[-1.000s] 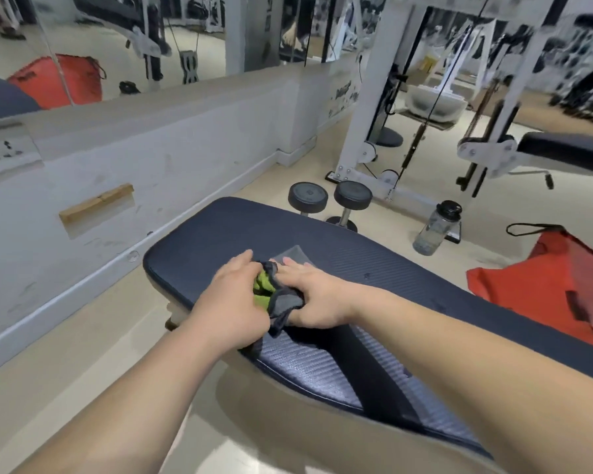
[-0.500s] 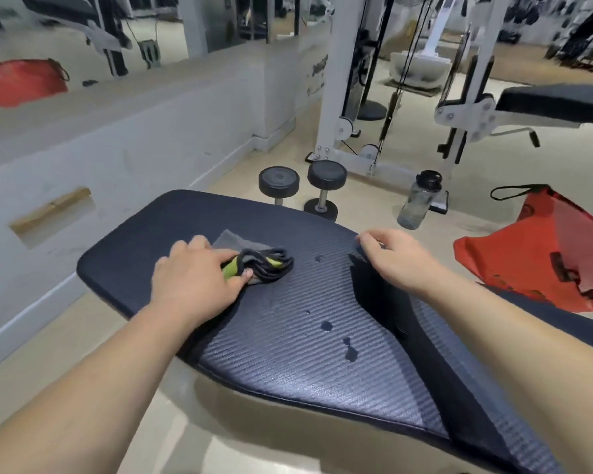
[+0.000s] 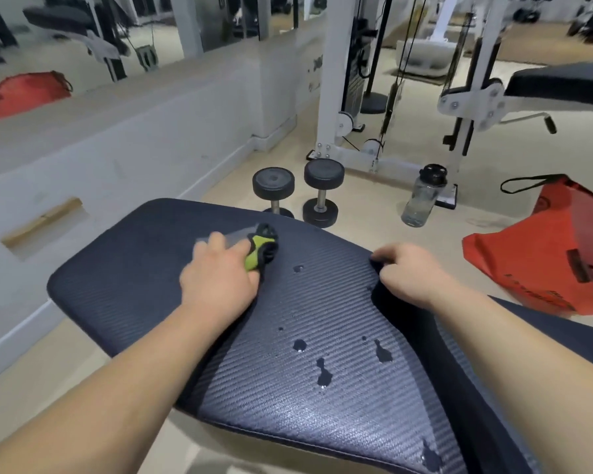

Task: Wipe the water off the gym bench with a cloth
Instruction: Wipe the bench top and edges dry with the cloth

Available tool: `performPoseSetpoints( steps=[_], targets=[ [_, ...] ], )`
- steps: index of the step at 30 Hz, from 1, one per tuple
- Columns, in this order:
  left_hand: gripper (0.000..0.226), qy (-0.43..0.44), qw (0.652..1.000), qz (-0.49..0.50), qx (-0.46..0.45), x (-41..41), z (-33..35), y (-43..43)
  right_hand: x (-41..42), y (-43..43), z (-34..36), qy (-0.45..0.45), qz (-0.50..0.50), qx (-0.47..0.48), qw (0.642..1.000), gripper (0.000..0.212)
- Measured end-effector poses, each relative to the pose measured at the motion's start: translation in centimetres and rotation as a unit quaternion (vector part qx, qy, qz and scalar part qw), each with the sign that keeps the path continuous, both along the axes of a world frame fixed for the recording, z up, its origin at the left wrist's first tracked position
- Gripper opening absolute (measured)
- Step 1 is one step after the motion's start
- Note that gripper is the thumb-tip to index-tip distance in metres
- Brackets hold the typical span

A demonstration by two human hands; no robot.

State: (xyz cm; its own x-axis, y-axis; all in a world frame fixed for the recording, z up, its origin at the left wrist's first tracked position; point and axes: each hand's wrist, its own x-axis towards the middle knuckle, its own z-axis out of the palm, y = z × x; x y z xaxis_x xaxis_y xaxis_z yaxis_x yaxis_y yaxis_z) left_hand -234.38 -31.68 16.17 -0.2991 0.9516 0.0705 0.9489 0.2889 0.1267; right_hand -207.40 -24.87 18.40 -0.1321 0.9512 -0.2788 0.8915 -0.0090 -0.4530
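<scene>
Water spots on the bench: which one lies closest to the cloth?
The small lone drop just right of the cloth in the left hand. The bigger spots sit together nearer the camera.

Left hand (image 3: 220,278) grips cloth (image 3: 261,251) — bench (image 3: 144,268) wet.

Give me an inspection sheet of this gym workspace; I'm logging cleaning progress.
Surface: dark blue textured gym bench pad, several water droplets on its near half, one near the cloth.
Job's things: bunched grey, black and lime-green cloth, pressed on the pad's far part.
Grippers: left hand closed on the cloth; right hand gripping the pad's right edge.
Clutter: two black dumbbells, clear plastic water bottle with black cap, red drawstring bag, all on the floor.
Cables: black machine cables on the white frame.
Surroundings: wall mirror, second bench.
</scene>
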Motion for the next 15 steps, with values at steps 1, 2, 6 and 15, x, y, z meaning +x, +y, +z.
performPoseSetpoints(
  steps=[1, 2, 6, 15],
  targets=[
    [0.031, -0.001, 1.000, 0.025, -0.006, -0.3, 0.0, 1.0, 0.3, -0.1, -0.1, 0.007, 0.003, -0.017, 1.000, 0.069],
    [0.030, -0.012, 0.999, 0.044, -0.013, -0.1, 0.1, 2.0, 0.6, -0.2, -0.3, 0.016, 0.009, -0.028, 0.999, 0.071],
    [0.022, -0.073, 0.997, 0.009, -0.007, 4.4, 0.7, 3.2, 1.4, 0.2, -0.6, 0.063, 0.005, -0.052, 0.997, 0.069],
    [0.048, -0.036, 0.989, -0.142, -0.025, 3.2, 0.3, 3.8, 2.7, -0.2, -0.7, 0.202, -0.021, -0.070, 0.977, 0.066]
  ],
)
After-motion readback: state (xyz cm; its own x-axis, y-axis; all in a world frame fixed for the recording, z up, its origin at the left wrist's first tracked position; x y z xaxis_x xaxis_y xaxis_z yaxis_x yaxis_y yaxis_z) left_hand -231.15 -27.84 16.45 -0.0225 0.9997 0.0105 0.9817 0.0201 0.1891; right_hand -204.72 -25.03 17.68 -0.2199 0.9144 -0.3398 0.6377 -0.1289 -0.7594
